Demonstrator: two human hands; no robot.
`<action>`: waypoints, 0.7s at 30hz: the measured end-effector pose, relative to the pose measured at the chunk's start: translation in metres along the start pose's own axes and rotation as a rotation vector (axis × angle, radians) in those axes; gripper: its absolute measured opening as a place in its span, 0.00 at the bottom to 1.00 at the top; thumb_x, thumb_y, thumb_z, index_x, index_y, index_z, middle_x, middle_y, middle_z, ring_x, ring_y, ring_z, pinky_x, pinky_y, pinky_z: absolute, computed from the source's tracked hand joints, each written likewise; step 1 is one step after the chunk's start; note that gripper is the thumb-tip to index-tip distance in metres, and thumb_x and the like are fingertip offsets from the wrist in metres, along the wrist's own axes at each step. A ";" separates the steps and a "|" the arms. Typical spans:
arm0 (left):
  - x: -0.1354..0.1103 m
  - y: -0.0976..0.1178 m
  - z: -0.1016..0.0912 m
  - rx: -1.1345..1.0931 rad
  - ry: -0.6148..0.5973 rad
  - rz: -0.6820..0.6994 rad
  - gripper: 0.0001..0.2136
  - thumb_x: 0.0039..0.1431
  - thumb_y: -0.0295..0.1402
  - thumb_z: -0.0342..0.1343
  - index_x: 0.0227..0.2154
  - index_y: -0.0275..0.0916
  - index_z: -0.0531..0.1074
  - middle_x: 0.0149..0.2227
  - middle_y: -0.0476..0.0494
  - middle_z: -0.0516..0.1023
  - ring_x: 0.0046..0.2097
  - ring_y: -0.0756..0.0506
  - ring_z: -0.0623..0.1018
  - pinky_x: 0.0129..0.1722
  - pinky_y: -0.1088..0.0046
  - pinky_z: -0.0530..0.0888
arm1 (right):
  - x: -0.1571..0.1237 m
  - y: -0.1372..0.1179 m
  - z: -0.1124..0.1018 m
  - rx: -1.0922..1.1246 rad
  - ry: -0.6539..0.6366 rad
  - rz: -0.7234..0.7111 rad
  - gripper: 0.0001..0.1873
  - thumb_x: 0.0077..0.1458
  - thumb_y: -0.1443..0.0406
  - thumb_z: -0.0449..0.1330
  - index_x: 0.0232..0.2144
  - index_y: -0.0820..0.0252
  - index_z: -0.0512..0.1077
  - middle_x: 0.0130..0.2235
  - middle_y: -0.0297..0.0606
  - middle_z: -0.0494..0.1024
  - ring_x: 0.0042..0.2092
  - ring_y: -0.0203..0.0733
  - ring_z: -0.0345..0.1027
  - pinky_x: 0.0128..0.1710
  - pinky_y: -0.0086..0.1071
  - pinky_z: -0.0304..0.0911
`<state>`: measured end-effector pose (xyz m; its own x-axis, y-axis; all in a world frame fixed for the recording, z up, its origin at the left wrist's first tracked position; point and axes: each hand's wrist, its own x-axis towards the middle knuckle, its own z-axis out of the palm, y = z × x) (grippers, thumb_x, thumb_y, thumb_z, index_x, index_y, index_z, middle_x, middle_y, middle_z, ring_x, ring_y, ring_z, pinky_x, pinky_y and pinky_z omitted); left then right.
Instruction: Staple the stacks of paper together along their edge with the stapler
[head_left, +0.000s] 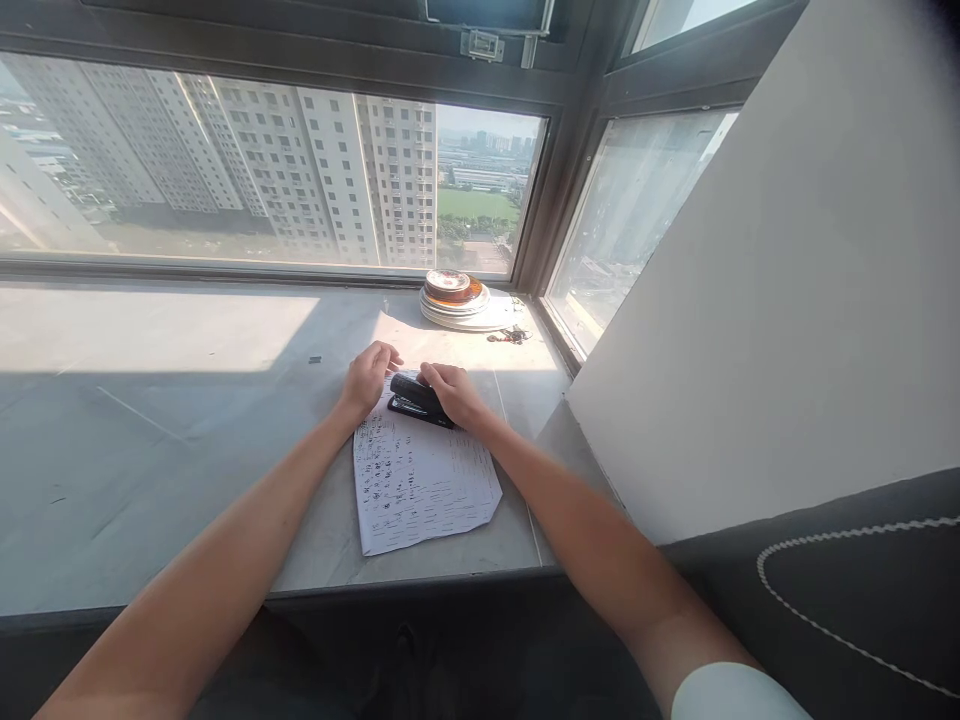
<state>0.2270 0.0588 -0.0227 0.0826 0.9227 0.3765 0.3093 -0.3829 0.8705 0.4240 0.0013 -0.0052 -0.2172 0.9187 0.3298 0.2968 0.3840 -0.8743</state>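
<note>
A black stapler [418, 400] lies over the upper part of a written-on sheet of paper [427, 490], its jaw facing left and parted. My right hand [454, 392] is closed around the stapler's rear end. Just left of the jaw, my left hand [367, 380] rests at the paper's upper left edge with its fingers curled together. What lies between those fingers, if anything, is hidden. The paper is flat on the tiled windowsill [187, 450], with rows of handwriting and a cut or folded lower right corner.
A stack of plates and dishes [454, 300] stands beyond my hands by the window corner. Keys [510, 336] lie in front of it. A small dark strip [315, 360] is on the sill at left. A white wall [750, 300] slants up at right, with a beaded cord [795, 605] below.
</note>
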 end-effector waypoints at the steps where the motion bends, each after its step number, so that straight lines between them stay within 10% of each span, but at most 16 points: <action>1: 0.000 -0.001 0.000 -0.005 -0.006 -0.008 0.19 0.72 0.48 0.47 0.34 0.40 0.75 0.37 0.41 0.83 0.37 0.43 0.80 0.41 0.64 0.75 | 0.000 0.000 0.001 0.002 -0.011 0.018 0.32 0.70 0.41 0.47 0.25 0.57 0.67 0.28 0.34 0.68 0.32 0.39 0.60 0.36 0.34 0.55; 21: 0.002 -0.006 -0.009 -0.312 0.013 -0.194 0.45 0.68 0.70 0.29 0.33 0.39 0.83 0.41 0.33 0.86 0.43 0.38 0.83 0.47 0.61 0.76 | 0.000 0.010 0.002 -0.278 -0.113 0.007 0.40 0.72 0.36 0.30 0.27 0.55 0.62 0.34 0.39 0.68 0.41 0.45 0.62 0.46 0.40 0.60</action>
<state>0.2174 0.0623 -0.0241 0.0377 0.9796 0.1974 0.0139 -0.1980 0.9801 0.4256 0.0049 -0.0144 -0.3113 0.9115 0.2688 0.5387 0.4023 -0.7403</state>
